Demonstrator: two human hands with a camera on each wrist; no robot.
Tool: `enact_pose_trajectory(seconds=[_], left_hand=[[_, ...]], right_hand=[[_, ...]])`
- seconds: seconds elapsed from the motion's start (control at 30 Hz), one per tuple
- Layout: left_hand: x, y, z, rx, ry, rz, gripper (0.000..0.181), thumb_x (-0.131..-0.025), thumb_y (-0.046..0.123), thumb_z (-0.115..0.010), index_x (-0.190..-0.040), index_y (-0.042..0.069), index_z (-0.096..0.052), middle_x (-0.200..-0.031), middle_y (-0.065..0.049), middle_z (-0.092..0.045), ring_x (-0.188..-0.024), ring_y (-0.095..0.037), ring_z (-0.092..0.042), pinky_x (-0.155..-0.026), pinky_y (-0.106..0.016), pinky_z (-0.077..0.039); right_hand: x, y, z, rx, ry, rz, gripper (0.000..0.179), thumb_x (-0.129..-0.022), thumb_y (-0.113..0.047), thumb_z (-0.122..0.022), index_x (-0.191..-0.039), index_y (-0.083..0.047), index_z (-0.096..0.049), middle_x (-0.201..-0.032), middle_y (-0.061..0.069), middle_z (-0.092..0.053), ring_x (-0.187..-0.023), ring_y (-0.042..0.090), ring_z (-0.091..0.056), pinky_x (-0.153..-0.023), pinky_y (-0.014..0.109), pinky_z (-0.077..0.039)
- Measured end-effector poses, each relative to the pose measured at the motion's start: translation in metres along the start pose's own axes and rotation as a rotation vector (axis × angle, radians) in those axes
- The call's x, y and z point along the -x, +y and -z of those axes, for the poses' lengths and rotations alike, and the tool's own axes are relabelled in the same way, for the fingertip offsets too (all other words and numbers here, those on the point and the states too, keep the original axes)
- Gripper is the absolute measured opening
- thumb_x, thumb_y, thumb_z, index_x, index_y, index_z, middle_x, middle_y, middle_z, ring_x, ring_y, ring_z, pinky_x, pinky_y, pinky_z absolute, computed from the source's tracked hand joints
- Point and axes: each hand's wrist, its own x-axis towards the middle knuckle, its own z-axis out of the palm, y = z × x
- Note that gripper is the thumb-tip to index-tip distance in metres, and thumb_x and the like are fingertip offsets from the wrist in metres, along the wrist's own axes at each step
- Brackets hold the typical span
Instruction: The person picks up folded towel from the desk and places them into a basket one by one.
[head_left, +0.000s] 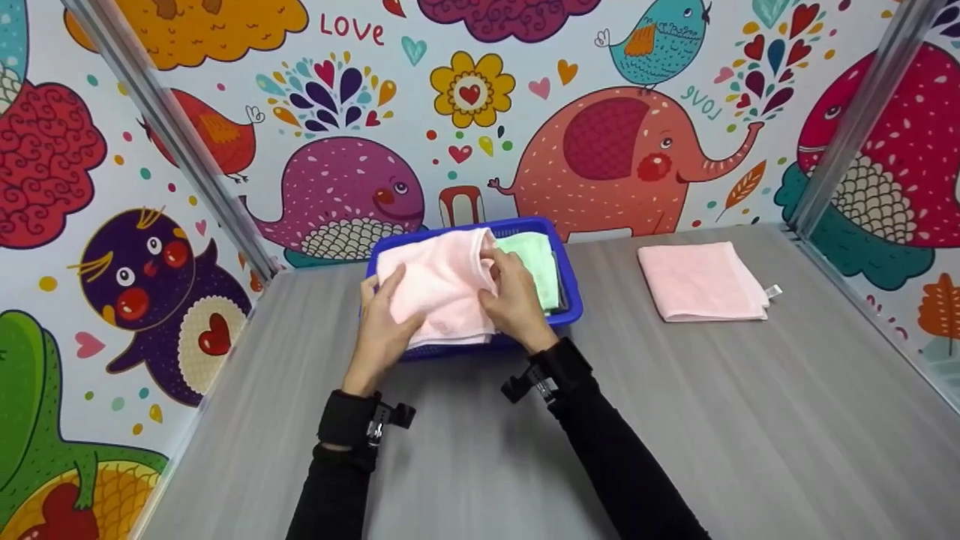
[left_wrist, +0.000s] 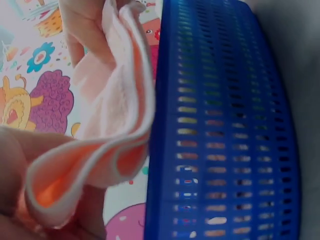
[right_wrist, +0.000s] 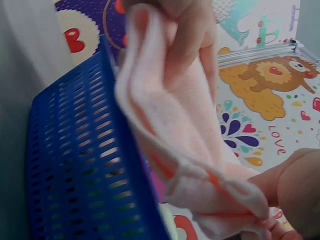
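Observation:
A folded pink towel (head_left: 442,281) is held between both hands over the left part of a blue plastic basket (head_left: 574,300). At its left end my left hand (head_left: 382,322) grips the towel, thumb on top. My right hand (head_left: 517,296) pinches the right edge, where the layers bend up. In the left wrist view, the towel (left_wrist: 110,107) shows its stacked layers beside the basket's slotted wall (left_wrist: 220,120). From the right wrist, the towel (right_wrist: 180,110) appears tilted above the rim. A light green folded cloth (head_left: 534,262) lies inside the basket, partly covered by my right hand.
Another folded pink towel (head_left: 701,281) with a white tag lies to the right on the grey table (head_left: 675,420). Cartoon-printed walls (head_left: 480,180) with metal corner posts (head_left: 847,127) enclose the table at the back and sides. The basket stands close to the back wall.

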Motion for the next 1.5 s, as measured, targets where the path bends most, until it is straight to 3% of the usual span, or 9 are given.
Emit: enact_pose_trajectory(seconds=[0.17, 0.37, 0.5, 0.7, 0.93, 1.07, 1.2, 1.33, 1.5], left_hand=[[-0.001, -0.005, 0.003, 0.020, 0.037, 0.006, 0.075, -0.087, -0.005, -0.071, -0.156, -0.005, -0.039, -0.159, -0.026, -0.027, -0.144, -0.042, -0.038, -0.121, -0.056, -0.033], [-0.002, -0.010, -0.001, -0.091, 0.093, -0.014, 0.081, -0.088, -0.009, -0.069, -0.159, -0.001, -0.033, -0.163, -0.022, -0.027, -0.142, -0.042, -0.043, -0.119, -0.051, -0.038], [-0.001, -0.018, -0.003, -0.144, 0.126, -0.027, 0.081, -0.087, -0.012, -0.066, -0.160, -0.001, -0.032, -0.164, -0.021, -0.026, -0.133, -0.044, -0.051, -0.110, -0.054, -0.046], [-0.002, -0.033, -0.006, -0.227, 0.217, -0.104, 0.076, -0.088, -0.011, -0.065, -0.158, -0.001, -0.036, -0.163, -0.024, -0.029, -0.121, -0.045, -0.058, -0.087, -0.057, -0.055], [0.000, -0.050, -0.001, -0.313, 0.124, -0.093, 0.051, -0.090, -0.003, -0.068, -0.140, 0.001, -0.063, -0.163, -0.027, -0.031, -0.137, -0.047, -0.050, -0.093, -0.059, -0.054], [0.000, -0.050, 0.000, -0.437, 0.027, -0.124, 0.041, -0.091, 0.000, -0.061, -0.131, 0.001, -0.070, -0.153, -0.025, -0.049, -0.126, -0.046, -0.059, -0.094, -0.060, -0.053], [0.002, -0.050, 0.001, -0.595, -0.053, -0.156, 0.036, -0.097, 0.011, -0.056, -0.129, 0.006, -0.073, -0.137, -0.017, -0.066, -0.125, -0.044, -0.056, -0.104, -0.059, -0.046], [0.005, -0.052, 0.000, -0.739, -0.069, -0.170, 0.034, -0.103, 0.025, -0.052, -0.123, 0.013, -0.077, -0.130, -0.009, -0.073, -0.143, -0.041, -0.047, -0.117, -0.057, -0.034], [0.004, -0.053, -0.003, -0.757, -0.072, -0.185, 0.037, -0.107, 0.030, -0.050, -0.113, 0.008, -0.080, -0.124, -0.008, -0.076, -0.142, -0.037, -0.050, -0.122, -0.054, -0.029]], right_hand=[[0.003, 0.004, -0.013, 0.000, 0.019, 0.032, 0.067, -0.080, 0.014, -0.065, -0.144, -0.001, -0.051, -0.095, 0.014, -0.053, -0.085, 0.022, -0.049, -0.073, 0.030, -0.039], [0.009, 0.009, -0.028, 0.045, 0.007, 0.118, 0.030, -0.090, 0.010, -0.064, -0.116, -0.003, -0.070, -0.116, 0.020, -0.057, -0.100, 0.032, -0.064, -0.084, 0.040, -0.056], [0.014, 0.012, -0.034, 0.091, -0.075, 0.170, 0.033, -0.095, 0.010, -0.059, -0.126, 0.004, -0.068, -0.131, 0.024, -0.055, -0.112, 0.037, -0.065, -0.097, 0.044, -0.056], [0.013, 0.014, -0.032, 0.156, -0.236, 0.184, 0.051, -0.096, 0.004, -0.057, -0.146, 0.009, -0.050, -0.151, 0.028, -0.041, -0.103, 0.036, -0.065, -0.088, 0.046, -0.056], [0.011, 0.014, -0.030, 0.334, -0.368, 0.150, 0.038, -0.101, -0.008, -0.053, -0.134, 0.009, -0.061, -0.152, 0.028, -0.047, -0.124, 0.043, -0.062, -0.099, 0.052, -0.054], [0.012, 0.012, -0.035, 0.435, -0.403, 0.134, 0.041, -0.107, -0.021, -0.047, -0.136, 0.003, -0.062, -0.155, 0.026, -0.047, -0.129, 0.042, -0.060, -0.101, 0.053, -0.053], [0.014, 0.011, -0.038, 0.557, -0.416, 0.155, 0.045, -0.110, -0.032, -0.042, -0.134, -0.004, -0.066, -0.150, 0.023, -0.055, -0.129, 0.041, -0.060, -0.109, 0.053, -0.048], [0.013, 0.009, -0.039, 0.621, -0.478, 0.132, 0.051, -0.111, -0.039, -0.034, -0.131, -0.008, -0.069, -0.144, 0.018, -0.062, -0.131, 0.039, -0.060, -0.118, 0.057, -0.037], [0.009, 0.007, -0.037, 0.648, -0.562, 0.059, 0.056, -0.112, -0.042, -0.028, -0.134, -0.013, -0.070, -0.143, 0.013, -0.064, -0.134, 0.036, -0.058, -0.122, 0.059, -0.030]])
